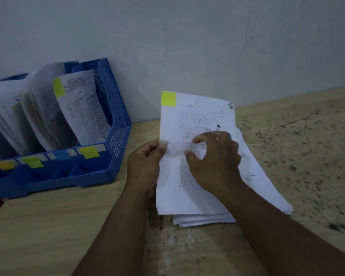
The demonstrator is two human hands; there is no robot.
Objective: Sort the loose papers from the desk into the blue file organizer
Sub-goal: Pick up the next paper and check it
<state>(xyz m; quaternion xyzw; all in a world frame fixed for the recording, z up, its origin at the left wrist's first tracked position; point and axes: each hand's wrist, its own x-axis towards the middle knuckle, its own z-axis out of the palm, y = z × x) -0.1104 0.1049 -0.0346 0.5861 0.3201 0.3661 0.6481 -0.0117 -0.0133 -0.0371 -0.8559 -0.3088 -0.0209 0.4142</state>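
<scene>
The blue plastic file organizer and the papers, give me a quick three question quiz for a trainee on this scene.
1. True or false: the blue plastic file organizer stands to the right of the person's hands.
2. Which hand pinches the left edge of the stapled white paper with the yellow sticky note? A) left hand B) right hand C) neither
3. Fill in: the held paper is lifted over a ___ of loose white papers on the worn wooden desk.

Key
1. False: it stands to their left, by the wall.
2. A
3. stack
</scene>
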